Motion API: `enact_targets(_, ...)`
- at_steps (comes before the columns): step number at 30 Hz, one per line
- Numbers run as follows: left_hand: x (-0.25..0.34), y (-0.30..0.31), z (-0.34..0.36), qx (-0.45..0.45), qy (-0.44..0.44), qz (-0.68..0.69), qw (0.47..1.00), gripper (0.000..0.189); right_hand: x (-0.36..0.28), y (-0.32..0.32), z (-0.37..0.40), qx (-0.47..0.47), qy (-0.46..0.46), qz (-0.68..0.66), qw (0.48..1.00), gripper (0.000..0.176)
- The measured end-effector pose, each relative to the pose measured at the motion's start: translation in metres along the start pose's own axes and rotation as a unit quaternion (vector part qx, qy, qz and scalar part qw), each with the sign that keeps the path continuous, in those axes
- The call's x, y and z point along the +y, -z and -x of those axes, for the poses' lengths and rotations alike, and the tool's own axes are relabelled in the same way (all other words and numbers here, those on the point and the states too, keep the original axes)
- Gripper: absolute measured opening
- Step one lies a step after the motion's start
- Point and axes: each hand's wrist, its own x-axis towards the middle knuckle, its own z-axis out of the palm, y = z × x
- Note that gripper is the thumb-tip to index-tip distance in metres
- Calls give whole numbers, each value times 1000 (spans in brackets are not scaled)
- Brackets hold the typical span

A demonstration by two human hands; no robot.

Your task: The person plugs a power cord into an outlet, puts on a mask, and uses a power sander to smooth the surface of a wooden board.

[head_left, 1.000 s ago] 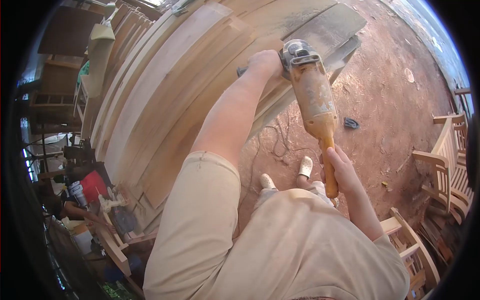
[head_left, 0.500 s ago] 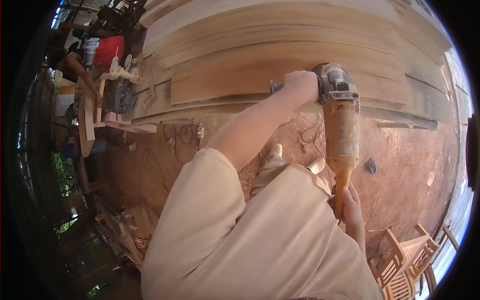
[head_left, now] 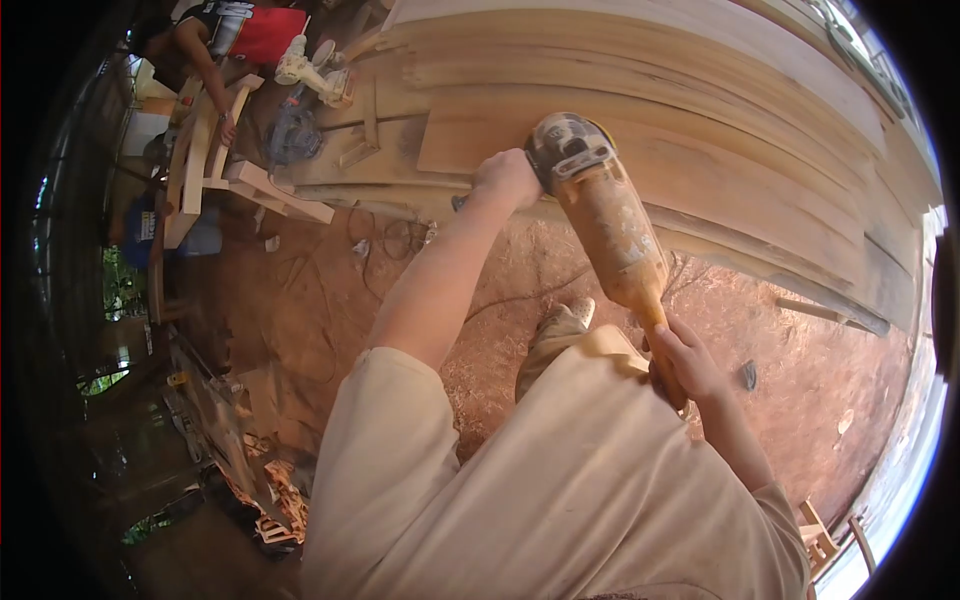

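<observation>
A dusty yellow angle grinder (head_left: 612, 235) slants across the middle of the head view, its dark head (head_left: 570, 145) over the edge of a reddish-brown board (head_left: 480, 130). My left hand (head_left: 508, 178) is wrapped round the side handle, whose tip pokes out to the left. Lower down, my right hand (head_left: 685, 358) grips the rear handle close to my body. The grinder's disc is hidden beneath its head.
Several long planks (head_left: 640, 60) lie on the workbench. At the upper left, a person in a red garment (head_left: 268, 36) handles a wooden frame (head_left: 195, 165), near a cream power tool (head_left: 312, 72) and a grey one (head_left: 292, 130). A cable (head_left: 520, 298) crosses the dirt floor.
My view has swung, and the grinder has moved left along the boards with both hands on it. Its body now tilts, head to the left, where before it was nearly upright.
</observation>
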Motion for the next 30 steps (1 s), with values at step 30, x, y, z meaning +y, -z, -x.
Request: enact_targets(30,-44,117,-38,-127,-211,-100,964,53,-89,-148,29,117,-77,106,984,67)
